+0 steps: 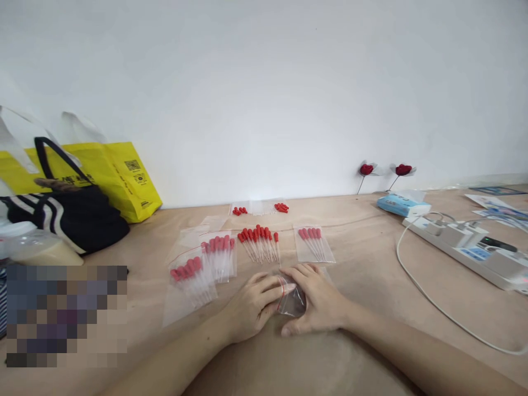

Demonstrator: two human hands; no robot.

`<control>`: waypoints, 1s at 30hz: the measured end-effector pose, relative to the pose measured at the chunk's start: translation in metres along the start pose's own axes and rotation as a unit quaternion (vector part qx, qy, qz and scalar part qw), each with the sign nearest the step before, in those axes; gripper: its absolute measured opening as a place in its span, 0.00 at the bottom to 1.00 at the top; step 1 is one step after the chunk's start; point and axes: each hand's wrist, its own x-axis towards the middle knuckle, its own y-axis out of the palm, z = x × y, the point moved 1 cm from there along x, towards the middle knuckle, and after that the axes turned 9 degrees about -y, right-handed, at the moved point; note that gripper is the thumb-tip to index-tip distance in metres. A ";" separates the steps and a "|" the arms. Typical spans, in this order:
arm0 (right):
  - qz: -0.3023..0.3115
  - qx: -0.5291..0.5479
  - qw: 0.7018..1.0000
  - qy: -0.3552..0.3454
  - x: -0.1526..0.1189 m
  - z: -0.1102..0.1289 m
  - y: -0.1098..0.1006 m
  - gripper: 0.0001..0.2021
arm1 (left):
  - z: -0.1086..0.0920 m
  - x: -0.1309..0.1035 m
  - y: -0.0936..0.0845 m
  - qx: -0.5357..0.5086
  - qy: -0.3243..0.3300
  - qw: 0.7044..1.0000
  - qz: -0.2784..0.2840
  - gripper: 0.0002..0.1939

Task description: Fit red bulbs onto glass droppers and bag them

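Note:
A small clear zip bag [292,302] with a red seal line lies between my two hands, close to the table surface. My left hand [256,303] grips the bag at its red-lined edge, fingers stretched along it. On the other side, my right hand [320,300] is curved around the bag, its thumb apart near the table. Just beyond my hands lies a loose fan of droppers [258,235] with red rubber bulbs and thin clear stems. To their right, a clear bag [317,245] contains several droppers. More bagged droppers [193,280] overlap at the left.
Small red bulbs [281,208] lie near the wall with clear bags. Yellow bag [132,181], black bag [94,220] and jar [41,247] stand left. Right are tissues [402,205], a power strip [487,267], a looping white cable [433,311] and papers [499,206].

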 end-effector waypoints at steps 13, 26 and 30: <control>0.014 0.015 1.000 0.012 -0.002 -0.011 0.002 0.36 | 0.037 0.038 -0.032 0.075 -0.190 0.974 -0.094 0.09; 0.011 -0.006 1.000 -0.025 -0.003 -0.019 0.002 0.40 | 0.117 0.122 -0.027 0.111 -0.312 0.944 0.012 0.07; 0.009 -0.012 0.999 -0.031 -0.003 -0.019 0.003 0.40 | 0.118 0.125 -0.033 0.064 -0.320 0.945 0.027 0.08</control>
